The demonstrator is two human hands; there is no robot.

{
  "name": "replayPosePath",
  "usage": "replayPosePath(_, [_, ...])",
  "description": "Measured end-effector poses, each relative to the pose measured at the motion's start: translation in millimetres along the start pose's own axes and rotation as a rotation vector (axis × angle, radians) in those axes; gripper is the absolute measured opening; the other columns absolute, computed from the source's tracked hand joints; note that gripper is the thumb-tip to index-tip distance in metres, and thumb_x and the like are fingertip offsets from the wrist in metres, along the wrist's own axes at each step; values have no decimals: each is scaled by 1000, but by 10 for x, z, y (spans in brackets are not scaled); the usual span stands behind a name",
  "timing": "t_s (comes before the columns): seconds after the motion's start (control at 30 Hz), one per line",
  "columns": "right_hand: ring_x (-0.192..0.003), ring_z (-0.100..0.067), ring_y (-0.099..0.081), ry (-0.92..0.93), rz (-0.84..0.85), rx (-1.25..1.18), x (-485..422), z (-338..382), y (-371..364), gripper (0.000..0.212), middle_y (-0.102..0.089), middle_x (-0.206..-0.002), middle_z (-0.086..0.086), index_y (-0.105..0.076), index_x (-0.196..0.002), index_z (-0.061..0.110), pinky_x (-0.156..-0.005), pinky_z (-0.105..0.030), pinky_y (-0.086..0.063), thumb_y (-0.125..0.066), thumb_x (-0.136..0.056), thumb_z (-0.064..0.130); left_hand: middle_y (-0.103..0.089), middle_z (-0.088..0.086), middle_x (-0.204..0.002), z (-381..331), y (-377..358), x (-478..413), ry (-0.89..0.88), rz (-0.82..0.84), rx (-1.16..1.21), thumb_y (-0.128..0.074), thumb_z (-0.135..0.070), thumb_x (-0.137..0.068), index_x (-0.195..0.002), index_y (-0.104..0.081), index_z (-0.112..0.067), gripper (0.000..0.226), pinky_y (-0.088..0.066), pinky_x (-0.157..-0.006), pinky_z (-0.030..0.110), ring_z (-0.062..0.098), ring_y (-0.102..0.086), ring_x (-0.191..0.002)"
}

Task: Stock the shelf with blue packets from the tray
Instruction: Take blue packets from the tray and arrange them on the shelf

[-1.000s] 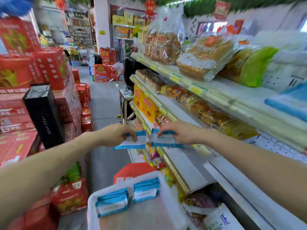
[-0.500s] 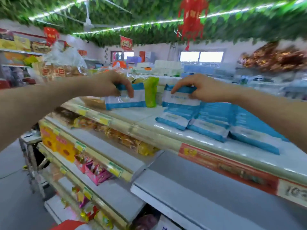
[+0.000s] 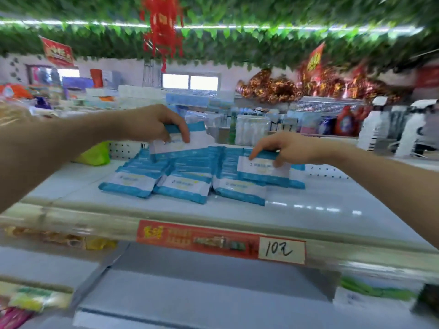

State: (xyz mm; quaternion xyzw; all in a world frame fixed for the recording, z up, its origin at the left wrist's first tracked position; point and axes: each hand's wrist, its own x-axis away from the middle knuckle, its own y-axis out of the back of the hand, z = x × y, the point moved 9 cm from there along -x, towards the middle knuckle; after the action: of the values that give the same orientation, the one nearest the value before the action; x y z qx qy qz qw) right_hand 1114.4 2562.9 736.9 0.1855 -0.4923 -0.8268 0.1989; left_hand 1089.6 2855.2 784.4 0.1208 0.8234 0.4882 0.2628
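Several blue-and-white packets lie in three overlapping rows on the white top shelf. My left hand grips one blue packet by its upper edge, tilted, just above the back of the left and middle rows. My right hand pinches another blue packet that stands against the back of the right row, its lower edge touching the packets there. The tray is out of view.
A red price strip with a handwritten tag runs along the shelf's front edge. A green bag lies at the back left. Lower shelves stick out below. Bottles and goods stand behind the shelf.
Both hands rose from the tray level to the top shelf with a packet each. The right packet has come down onto the right row; the left packet has moved right over the rows.
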Motion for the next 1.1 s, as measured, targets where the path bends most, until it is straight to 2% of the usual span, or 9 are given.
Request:
replayPosePath(0.07, [-117,-12,-63,-29,-20,3,24,-168,112,68,-65,-130,14,-75,-112,40,-96,-36,-56,-59,-82,-19,-71,-11,-121,-68,-66,-99,-14,15,-10,-63,13,-88,-100,-80,-27,45,-54,-98,53,23,-68,-107])
replayPosePath(0.13, [-117,-15,-63,-73,-26,5,71,-356,193,66,-65,-129,11,-75,-110,40,-98,-40,-57,-59,-82,-18,-71,-12,-121,-123,-116,-175,-18,24,-3,-62,13,-89,-100,-80,-28,46,-55,-97,54,21,-68,-105])
replayPosePath(0.27, [-113,-12,-62,-133,-27,19,171,-641,205,60,-64,-127,11,-74,-111,33,-91,-32,-59,-59,-85,-19,-72,-10,-122,-208,-184,-305,-33,34,-6,-61,10,-90,-98,-80,-33,48,-55,-97,56,23,-69,-106])
replayPosePath(0.4, [-115,-18,-61,-143,-6,171,156,-880,145,66,-59,-131,8,-71,-107,47,-96,-37,-57,-61,-83,-13,-73,-12,-118,-282,-263,-445,-39,36,0,-61,12,-90,-96,-80,-33,49,-54,-98,57,23,-69,-105])
replayPosePath(0.5, [-112,-14,-59,-125,-48,154,127,-941,99,66,-56,-127,12,-71,-110,49,-92,-30,-55,-62,-84,-12,-73,-12,-117,-359,-357,-578,-40,43,33,-61,11,-91,-96,-80,-33,49,-56,-98,55,22,-70,-104])
replayPosePath(0.67, [-115,-16,-52,-58,-74,194,52,-1013,22,63,-48,-127,10,-70,-116,44,-102,-34,-49,-62,-82,-9,-72,-9,-121,-669,-651,-885,-88,71,67,-58,13,-92,-98,-81,-29,48,-57,-96,52,23,-69,-107])
replayPosePath(0.8, [-109,-7,-52,-37,-128,146,133,-1133,214,54,-48,-126,12,-66,-117,47,-93,-24,-47,-73,-87,3,-70,-9,-126,-1001,-918,-1211,-141,110,105,-58,12,-92,-101,-80,-28,46,-55,-99,53,22,-67,-113])
replayPosePath(0.97, [-107,-5,-55,-104,-253,134,398,-1380,630,51,-51,-115,23,-60,-116,43,-76,-17,-49,-78,-87,4,-69,-13,-125,-1531,-1363,-1560,-263,186,143,-62,10,-91,-105,-79,-27,43,-53,-103,46,12,-65,-114])
replayPosePath(1.1, [-107,-6,-56,-128,-314,158,644,-1606,853,55,-55,-115,19,-60,-107,49,-82,-24,-54,-77,-86,1,-69,-14,-124,-1738,-1818,-1701,-331,304,114,-61,9,-91,-109,-78,-24,42,-50,-108,45,6,-62,-116])
